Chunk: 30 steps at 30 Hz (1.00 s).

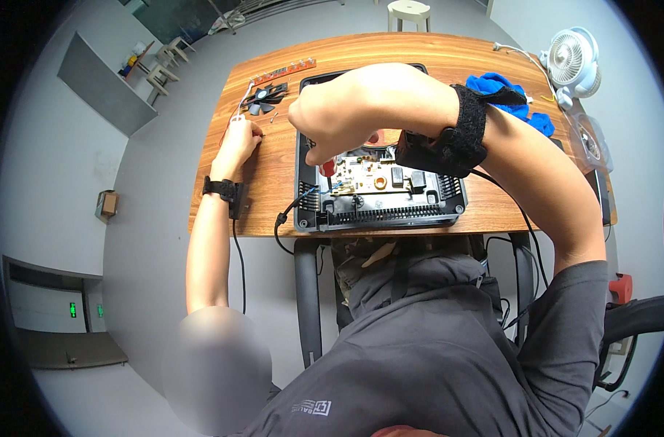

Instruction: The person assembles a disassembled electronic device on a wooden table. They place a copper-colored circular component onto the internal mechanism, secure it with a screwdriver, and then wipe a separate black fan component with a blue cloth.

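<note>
My right hand [332, 120] is closed around a screwdriver with a red handle [328, 167], which points down over the left part of a circuit board [361, 178]. The board lies inside an opened black appliance housing [383, 218]. Part of a round coil [381, 138] shows behind my right forearm. On the tabletop left of the housing, my left hand [237, 146] has its fingers curled together by a white wire connector; what they hold, if anything, is hidden. Just beyond that hand lie a small black cooling fan [263, 97] and a narrow orange-red circuit strip [284, 71].
The wooden table [266, 207] carries a blue cloth [507, 95], a white desk fan [571, 62] and a clear plastic container [590, 142] on its right side. A black power cord [279, 226] leaves the housing's left front corner. Wrist-strap cables hang from both forearms.
</note>
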Tool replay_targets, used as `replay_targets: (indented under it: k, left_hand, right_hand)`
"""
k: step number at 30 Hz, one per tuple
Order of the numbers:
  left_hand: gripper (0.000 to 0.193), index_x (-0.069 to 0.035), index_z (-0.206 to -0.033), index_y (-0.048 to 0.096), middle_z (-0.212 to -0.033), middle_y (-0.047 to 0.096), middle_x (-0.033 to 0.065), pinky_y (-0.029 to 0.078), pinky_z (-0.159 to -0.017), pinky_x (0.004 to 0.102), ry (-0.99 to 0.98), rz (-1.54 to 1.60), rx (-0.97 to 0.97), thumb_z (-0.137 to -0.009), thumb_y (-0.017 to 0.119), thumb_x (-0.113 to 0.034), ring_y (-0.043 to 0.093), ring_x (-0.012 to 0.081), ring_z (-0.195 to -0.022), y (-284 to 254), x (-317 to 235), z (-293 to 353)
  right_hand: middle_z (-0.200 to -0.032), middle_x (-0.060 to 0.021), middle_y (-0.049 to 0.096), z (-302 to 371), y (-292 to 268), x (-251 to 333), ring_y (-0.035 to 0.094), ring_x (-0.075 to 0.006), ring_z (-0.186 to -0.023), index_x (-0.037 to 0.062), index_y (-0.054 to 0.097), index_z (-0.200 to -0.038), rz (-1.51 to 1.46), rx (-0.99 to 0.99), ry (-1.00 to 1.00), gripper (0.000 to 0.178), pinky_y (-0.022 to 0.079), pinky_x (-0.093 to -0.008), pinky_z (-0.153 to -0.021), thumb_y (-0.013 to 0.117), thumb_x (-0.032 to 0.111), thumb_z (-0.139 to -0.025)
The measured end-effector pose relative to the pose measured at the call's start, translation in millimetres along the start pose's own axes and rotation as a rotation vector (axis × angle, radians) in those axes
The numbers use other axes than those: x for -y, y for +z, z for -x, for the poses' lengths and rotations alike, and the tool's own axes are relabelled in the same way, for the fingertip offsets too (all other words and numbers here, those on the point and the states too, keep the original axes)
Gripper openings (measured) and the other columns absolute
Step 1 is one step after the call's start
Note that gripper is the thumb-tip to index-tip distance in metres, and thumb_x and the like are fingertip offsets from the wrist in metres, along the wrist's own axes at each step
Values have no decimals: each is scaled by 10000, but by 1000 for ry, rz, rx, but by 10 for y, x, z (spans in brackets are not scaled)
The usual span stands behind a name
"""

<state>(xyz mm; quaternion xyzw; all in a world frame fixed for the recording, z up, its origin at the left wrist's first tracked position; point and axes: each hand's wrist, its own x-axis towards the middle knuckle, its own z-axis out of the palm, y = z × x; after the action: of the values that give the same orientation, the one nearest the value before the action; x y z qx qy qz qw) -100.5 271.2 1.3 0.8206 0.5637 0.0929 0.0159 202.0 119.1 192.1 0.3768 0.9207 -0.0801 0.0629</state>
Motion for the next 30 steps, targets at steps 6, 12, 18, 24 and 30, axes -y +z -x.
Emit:
replay_targets:
  k: [6, 12, 18, 24, 30]
  left_hand:
    - [127, 4, -943, 776, -888, 741, 212, 566, -816, 412, 45, -36, -52, -847, 743, -72, 727, 331, -865, 79, -49, -34]
    - [92, 4, -907, 746, -906, 734, 216, 562, -794, 419, -102, 18, -20, -848, 738, -66, 714, 359, -863, -19, -281, 11]
    - [123, -1, -929, 733, -910, 733, 209, 561, -813, 443, 11, -102, -59, -865, 697, -100, 708, 375, -888, 45, -178, -16]
    - [134, 19, -919, 692, -848, 719, 187, 568, -773, 397, 69, 124, -67, -858, 713, -99, 709, 320, -806, -293, -369, 156]
    - [112, 21, -973, 698, -882, 730, 51, 580, -772, 286, 76, 601, -31, -948, 719, -86, 692, 122, -815, -611, -736, 462]
  right_hand:
    - [-751, -201, 721, 65, -95, 75, 722, -322, -653, -79, 709, -877, -33, 69, -4, 408, 594, -408, -583, 693, 327, -915]
    - [-743, -197, 718, 63, -15, 61, 714, -324, -643, -75, 709, -848, -55, 33, 34, 385, 593, -416, -597, 668, 301, -919]
    - [-747, -180, 707, 26, 72, 1, 703, -312, -697, -44, 713, -856, -32, -30, 0, 307, 579, -429, -656, 650, 257, -872]
    - [-812, -174, 736, -9, 38, -62, 724, -302, -743, -11, 751, -908, -33, -114, -52, 275, 588, -422, -683, 640, 239, -877]
    - [-701, -222, 677, 60, -5, -349, 681, -338, -647, -52, 686, -1004, -107, -380, -161, 321, 549, -428, -633, 692, 256, -914]
